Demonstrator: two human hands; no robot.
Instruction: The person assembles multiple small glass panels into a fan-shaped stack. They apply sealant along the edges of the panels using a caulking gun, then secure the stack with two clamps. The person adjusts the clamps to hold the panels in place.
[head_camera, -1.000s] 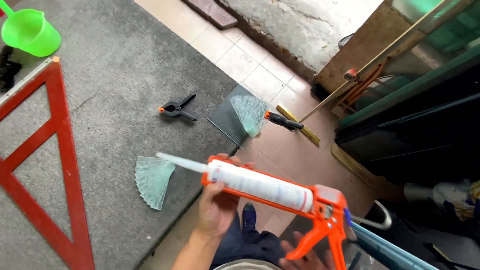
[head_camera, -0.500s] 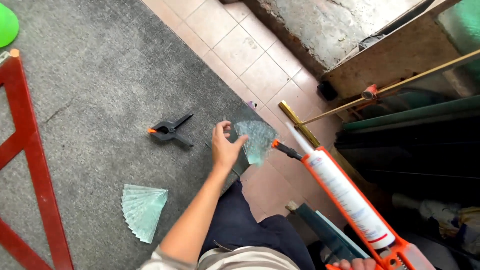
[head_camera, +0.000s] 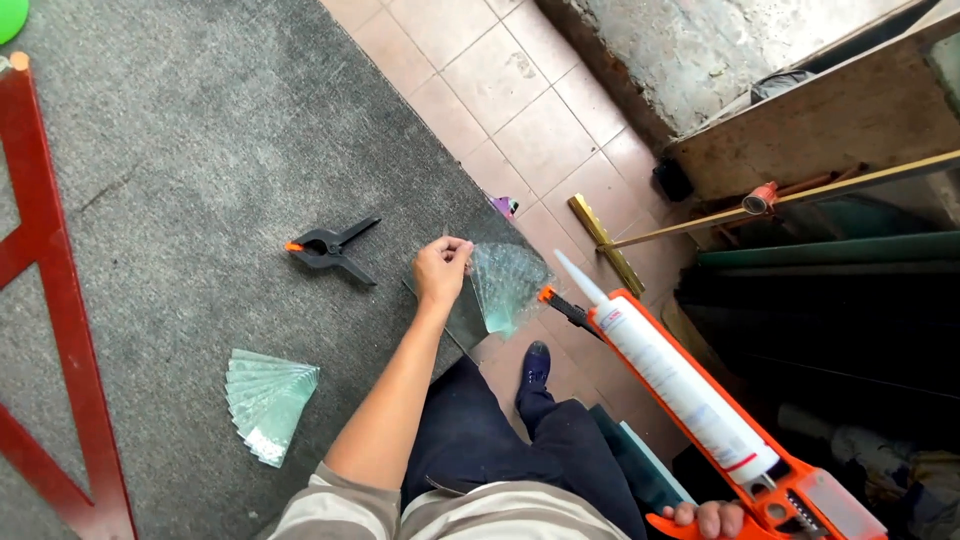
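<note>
- Now the left hand (head_camera: 441, 268) is seen stretched out over the grey carpeted mat (head_camera: 180, 150), its fingers pinched on the upper edge of a fan-shaped stack of clear greenish glass pieces (head_camera: 507, 284).
- That glass fan is held at the mat's right border, beside the pale floor tiles (head_camera: 500, 90), and whether it is lifted clear of the mat cannot be told.
- Down at the lower right, the right hand (head_camera: 708, 518) is wrapped around the handle of an orange caulking gun loaded with a white sealant tube (head_camera: 690, 390); only the fingertips are shown.
- The gun's pale nozzle is pointed up-left, ending near the held glass but apart from it.
- A black spring clamp with orange tips (head_camera: 330, 249) is found lying on the mat, just left of the left hand.
- A second fan of greenish glass (head_camera: 266, 402) is laid on the mat nearer the body, well apart from the first.
- A red metal frame (head_camera: 50, 300) is set along the mat's left side.
</note>
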